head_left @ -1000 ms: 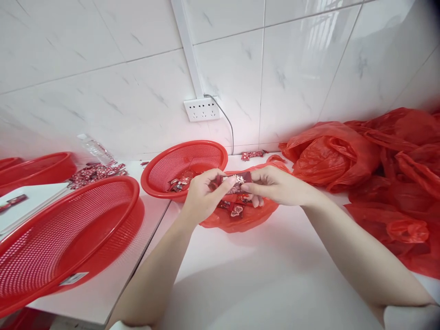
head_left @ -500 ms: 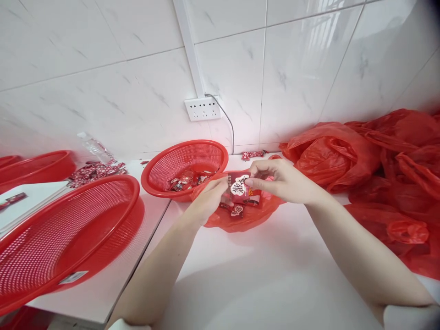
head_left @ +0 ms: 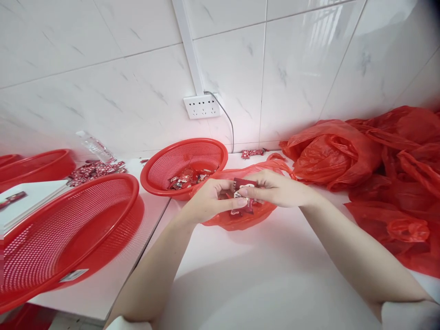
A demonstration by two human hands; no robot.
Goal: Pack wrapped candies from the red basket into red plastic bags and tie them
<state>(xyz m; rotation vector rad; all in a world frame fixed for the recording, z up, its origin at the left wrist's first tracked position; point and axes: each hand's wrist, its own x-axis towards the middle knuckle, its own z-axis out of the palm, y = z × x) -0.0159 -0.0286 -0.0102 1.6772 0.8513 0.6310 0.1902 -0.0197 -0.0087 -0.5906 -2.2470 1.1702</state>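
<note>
A small dark red packet [head_left: 243, 184] with white print is held between both hands, above the red plastic bag [head_left: 237, 223]. My left hand [head_left: 209, 200] pinches its left side, thumb across the front. From the right, my right hand [head_left: 280, 188] is closed on the same packet, its thumb near the printed middle. Below them, more dark red wrapping shows inside the bag, partly covered by the hands. Just behind my left hand stands a red mesh basket [head_left: 184, 146] with several small wrapped packets [head_left: 187, 178] in it.
Crumpled red plastic bags [head_left: 333, 151] are heaped at the right by the wall. A large red basket [head_left: 99, 220] fills the left, near a pile of red packets [head_left: 96, 170] and a clear bottle [head_left: 94, 145]. A socket [head_left: 202, 107] with a cable is on the tiled wall.
The packet has turned and tilted between the hands. My left thumb has come round onto its front, and my right hand has moved slightly inward and down around its right side.
</note>
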